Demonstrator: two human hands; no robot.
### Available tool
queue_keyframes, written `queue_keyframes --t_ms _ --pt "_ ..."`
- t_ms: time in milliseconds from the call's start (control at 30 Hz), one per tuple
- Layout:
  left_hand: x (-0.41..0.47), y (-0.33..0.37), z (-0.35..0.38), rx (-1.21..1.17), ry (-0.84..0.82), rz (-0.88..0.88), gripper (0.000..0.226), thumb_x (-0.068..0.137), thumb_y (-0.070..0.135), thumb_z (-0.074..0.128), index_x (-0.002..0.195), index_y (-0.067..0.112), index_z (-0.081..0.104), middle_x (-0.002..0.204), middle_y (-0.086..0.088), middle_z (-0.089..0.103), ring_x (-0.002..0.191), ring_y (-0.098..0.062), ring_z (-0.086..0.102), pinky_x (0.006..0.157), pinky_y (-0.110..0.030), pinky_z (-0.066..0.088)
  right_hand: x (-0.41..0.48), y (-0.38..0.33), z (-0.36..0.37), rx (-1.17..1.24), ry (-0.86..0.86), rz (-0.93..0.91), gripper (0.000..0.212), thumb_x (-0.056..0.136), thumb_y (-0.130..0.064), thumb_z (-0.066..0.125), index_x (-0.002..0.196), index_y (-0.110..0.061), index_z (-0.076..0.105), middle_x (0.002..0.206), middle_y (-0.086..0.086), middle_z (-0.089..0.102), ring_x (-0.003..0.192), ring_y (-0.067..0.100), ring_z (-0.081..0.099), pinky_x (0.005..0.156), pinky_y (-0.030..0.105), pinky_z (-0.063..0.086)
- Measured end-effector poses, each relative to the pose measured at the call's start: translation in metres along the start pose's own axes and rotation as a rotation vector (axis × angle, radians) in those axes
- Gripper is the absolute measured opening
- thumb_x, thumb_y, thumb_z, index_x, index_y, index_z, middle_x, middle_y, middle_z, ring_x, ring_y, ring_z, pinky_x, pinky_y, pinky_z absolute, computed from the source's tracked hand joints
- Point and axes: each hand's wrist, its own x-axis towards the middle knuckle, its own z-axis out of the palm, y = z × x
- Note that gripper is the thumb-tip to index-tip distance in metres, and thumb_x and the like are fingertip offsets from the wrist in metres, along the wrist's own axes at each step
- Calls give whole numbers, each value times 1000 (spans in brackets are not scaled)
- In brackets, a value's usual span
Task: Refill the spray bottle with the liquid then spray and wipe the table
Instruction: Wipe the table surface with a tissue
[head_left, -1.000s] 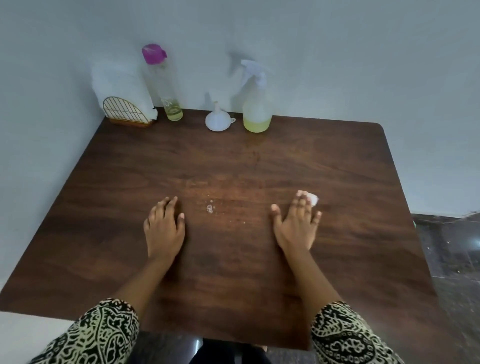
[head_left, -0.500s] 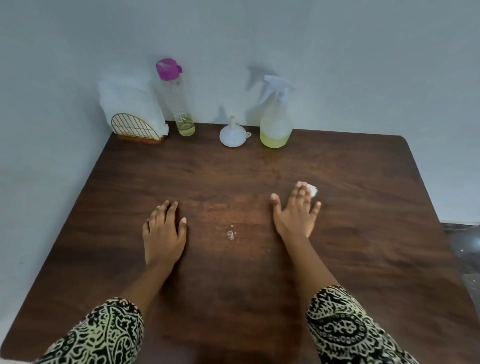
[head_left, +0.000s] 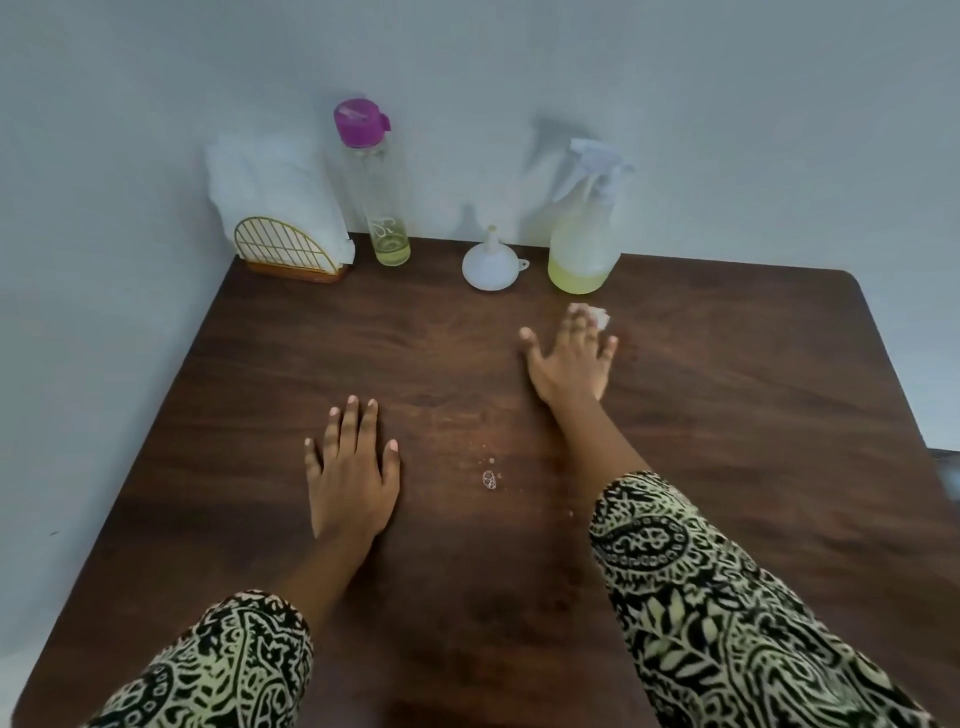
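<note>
A clear spray bottle (head_left: 584, 244) with yellow liquid in its bottom stands at the table's far edge by the wall. My right hand (head_left: 571, 364) lies flat on the dark wooden table (head_left: 753, 415) just in front of it, fingers spread and pressing a small white tissue (head_left: 601, 316) that peeks out past the fingertips. My left hand (head_left: 353, 467) rests flat and empty on the table nearer to me. A few droplets (head_left: 489, 479) sit on the wood between my arms. A tall clear bottle (head_left: 374, 182) with a pink cap holds a little yellow liquid.
A white funnel (head_left: 491, 265) stands upside down between the two bottles. A gold wire holder (head_left: 283, 249) with white napkins sits in the far left corner. Walls close the table at the back and left. The right edge drops to a dark floor.
My right hand has slid forward with the tissue under it, toward the spray bottle. The left hand stays flat in place. The camera has moved closer over the table.
</note>
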Motion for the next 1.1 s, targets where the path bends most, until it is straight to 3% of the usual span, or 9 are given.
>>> queue_keyframes --t_ms 100,167,300,400,600,700,800,933,1100 --pt "0 1 0 3 3 2 57 97 36 45 150 21 31 159 -2 25 148 -22 17 116 -51 14 -3 -28 11 -34 -39 -202 84 91 -69 13 153 -14 -3 161 2 -3 148 16 -7 116 45 -12" --pt "0 1 0 6 8 4 57 97 36 46 150 20 32 159 -3 26 147 -22 19 116 -52 15 2 -19 7 -56 -16 -221 82 92 -68 13 153 -16 -2 161 0 0 148 15 -4 116 46 -12" --pt "0 0 0 -4 22 8 57 96 34 50 148 19 35 157 -5 30 146 -24 23 115 -54 18 13 36 -10 -53 54 -2 81 92 -66 10 153 -15 -3 162 1 0 148 16 -2 117 48 -9" --pt "0 0 1 -2 19 9 57 95 33 51 148 18 36 157 -6 31 146 -25 24 114 -54 19 11 26 -12 -7 25 109 84 92 -67 9 152 -11 -6 161 5 -4 148 18 -7 118 51 -7" --pt "0 -1 -1 -2 12 12 59 93 40 36 148 19 36 156 -5 31 146 -24 23 114 -54 19 -54 -84 31 -8 -71 -283 84 92 -68 14 153 -12 -2 161 5 0 148 18 -6 115 47 -13" --pt "-1 -1 -2 -16 2 16 55 96 35 45 148 19 36 157 -5 30 146 -24 22 115 -54 18 -61 -69 27 -59 -95 -361 80 92 -67 13 153 -18 -3 161 -2 -1 148 12 -6 114 46 -16" --pt "-1 0 -4 -11 -13 6 56 97 35 45 149 20 33 158 -4 27 147 -23 19 116 -52 15 -52 2 9 -72 -11 -200 77 92 -66 14 153 -21 0 161 -3 6 148 11 0 115 47 -15" --pt "-2 1 -5 -14 -13 14 56 97 35 45 149 19 34 158 -5 28 147 -24 20 116 -53 15 -83 76 -11 -25 -27 34 76 93 -64 14 153 -20 -4 162 -2 0 148 13 -1 118 51 -9" --pt "-3 2 -7 -37 -10 13 55 97 34 46 149 18 35 158 -5 28 147 -24 20 116 -52 13 -151 2 30 -1 -66 -88 94 77 -75 -3 152 -17 -7 161 2 -1 148 17 -5 115 44 -13"
